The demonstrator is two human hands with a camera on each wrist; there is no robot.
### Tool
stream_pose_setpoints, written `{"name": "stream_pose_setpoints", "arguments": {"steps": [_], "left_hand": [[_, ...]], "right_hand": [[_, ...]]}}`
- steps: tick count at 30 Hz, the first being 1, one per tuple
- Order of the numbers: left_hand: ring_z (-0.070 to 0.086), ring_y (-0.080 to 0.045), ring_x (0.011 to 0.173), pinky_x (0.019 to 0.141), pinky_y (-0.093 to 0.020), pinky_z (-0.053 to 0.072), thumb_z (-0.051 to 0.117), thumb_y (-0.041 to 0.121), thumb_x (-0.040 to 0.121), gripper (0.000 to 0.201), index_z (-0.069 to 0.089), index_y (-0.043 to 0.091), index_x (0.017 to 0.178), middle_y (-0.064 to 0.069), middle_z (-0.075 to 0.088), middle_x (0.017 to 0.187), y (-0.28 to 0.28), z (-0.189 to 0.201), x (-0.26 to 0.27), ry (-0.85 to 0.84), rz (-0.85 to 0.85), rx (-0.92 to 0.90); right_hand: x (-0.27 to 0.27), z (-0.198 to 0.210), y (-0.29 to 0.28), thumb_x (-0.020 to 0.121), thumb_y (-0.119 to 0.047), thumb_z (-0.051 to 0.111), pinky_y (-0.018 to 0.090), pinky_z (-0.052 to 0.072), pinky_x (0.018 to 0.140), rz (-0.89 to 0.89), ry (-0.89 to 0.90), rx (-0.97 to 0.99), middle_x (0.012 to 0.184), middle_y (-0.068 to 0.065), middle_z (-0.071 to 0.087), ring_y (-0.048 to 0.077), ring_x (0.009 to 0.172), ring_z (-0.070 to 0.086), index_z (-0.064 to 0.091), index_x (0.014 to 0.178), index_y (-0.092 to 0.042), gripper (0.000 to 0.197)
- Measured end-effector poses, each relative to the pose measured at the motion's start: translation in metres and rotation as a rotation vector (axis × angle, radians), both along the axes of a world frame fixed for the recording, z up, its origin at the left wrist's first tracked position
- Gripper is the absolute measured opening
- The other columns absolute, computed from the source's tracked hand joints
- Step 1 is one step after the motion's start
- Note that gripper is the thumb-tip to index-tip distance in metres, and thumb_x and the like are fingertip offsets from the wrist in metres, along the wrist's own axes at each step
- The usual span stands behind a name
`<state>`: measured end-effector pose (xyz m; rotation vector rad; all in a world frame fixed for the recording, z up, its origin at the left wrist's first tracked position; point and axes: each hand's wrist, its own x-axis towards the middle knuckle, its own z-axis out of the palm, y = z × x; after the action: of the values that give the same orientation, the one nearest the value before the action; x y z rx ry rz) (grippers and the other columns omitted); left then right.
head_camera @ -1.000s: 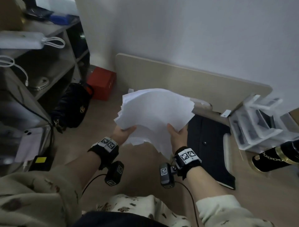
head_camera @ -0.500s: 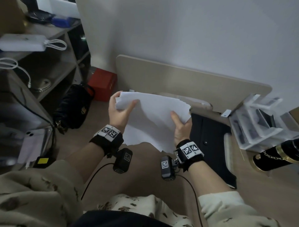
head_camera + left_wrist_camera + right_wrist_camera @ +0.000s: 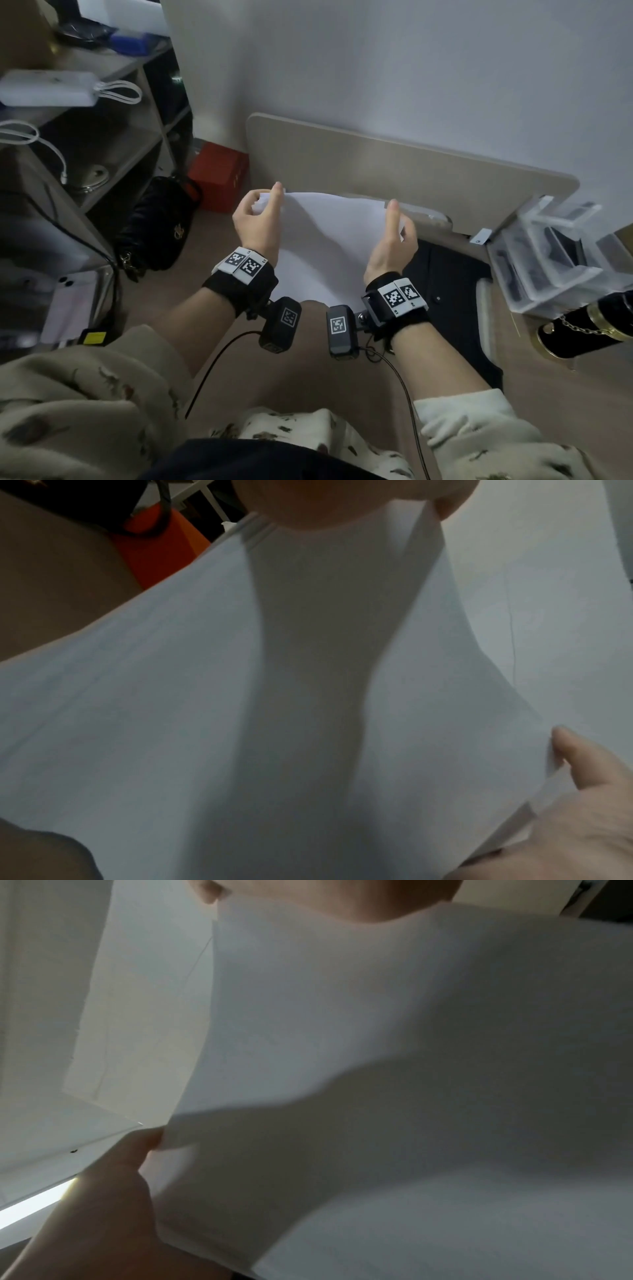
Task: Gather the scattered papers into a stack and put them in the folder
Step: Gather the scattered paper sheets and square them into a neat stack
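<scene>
Papers (image 3: 329, 246) stand between both hands, left hand (image 3: 255, 224) and right hand (image 3: 390, 245) gripping their side edges.

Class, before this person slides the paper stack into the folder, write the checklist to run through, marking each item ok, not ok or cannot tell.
1. Left hand holds the paper stack at its left edge: ok.
2. Right hand holds the right edge: ok.
3. Sheet edges squared: cannot tell; the top left corner looks slightly fanned.
4. Black folder lies in reach, right of the stack: ok.
5. Folder open to receive the papers: cannot tell.
</scene>
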<state>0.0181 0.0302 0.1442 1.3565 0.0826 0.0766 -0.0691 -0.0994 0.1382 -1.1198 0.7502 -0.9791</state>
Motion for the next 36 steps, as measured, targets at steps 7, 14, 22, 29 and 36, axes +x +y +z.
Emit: {"name": "stream_pose_setpoints", "arguments": {"steps": [7,14,22,29,36], "left_hand": [[0.044,-0.003,0.058,0.062,-0.02,0.04,0.061,0.02,0.087,0.017,0.06,0.022,0.071,0.008,0.047,0.064,0.004,0.0,0.004,0.005,0.005,-0.008],[0.048,0.004,0.058,0.061,-0.015,0.043,0.068,0.027,0.085,0.016,0.059,0.023,0.073,0.009,0.053,0.073,0.0,0.003,-0.004,-0.017,-0.041,-0.025],[0.05,-0.006,0.08,0.08,-0.025,0.046,0.076,0.028,0.077,0.019,0.059,0.029,0.086,0.008,0.051,0.085,0.002,0.001,0.001,-0.05,0.031,-0.046],[0.049,0.014,0.095,0.088,-0.005,0.038,0.076,0.023,0.079,0.022,0.057,0.028,0.09,0.02,0.055,0.096,-0.001,-0.001,-0.003,-0.079,0.004,-0.012],[0.049,0.006,0.092,0.088,-0.011,0.04,0.074,0.026,0.08,0.02,0.058,0.026,0.093,0.02,0.052,0.094,0.002,0.0,0.001,-0.06,0.008,0.012]], "right_hand": [[-0.002,-0.009,-0.007,0.077,-0.037,0.055,0.023,0.04,0.073,-0.08,0.009,0.001,0.073,-0.006,0.05,0.007,0.07,0.046,0.06,0.087,-0.009,0.03],[0.001,-0.009,-0.002,0.082,-0.045,0.062,0.016,0.042,0.071,-0.049,0.059,-0.077,0.08,-0.012,0.059,0.001,0.075,0.054,0.057,0.076,-0.026,0.02],[-0.001,-0.007,-0.004,0.084,-0.035,0.065,0.007,0.039,0.069,-0.087,0.023,-0.092,0.082,-0.011,0.06,-0.009,0.072,0.054,0.06,0.083,-0.015,0.021],[0.004,0.001,0.003,0.083,-0.032,0.071,0.0,0.036,0.07,-0.05,0.038,-0.097,0.093,-0.018,0.05,-0.023,0.078,0.047,0.057,0.112,-0.012,0.038],[-0.002,0.005,0.002,0.09,-0.018,0.062,0.0,0.036,0.064,-0.115,0.048,-0.111,0.081,-0.015,0.049,-0.021,0.067,0.049,0.056,0.111,-0.002,0.026]]}}
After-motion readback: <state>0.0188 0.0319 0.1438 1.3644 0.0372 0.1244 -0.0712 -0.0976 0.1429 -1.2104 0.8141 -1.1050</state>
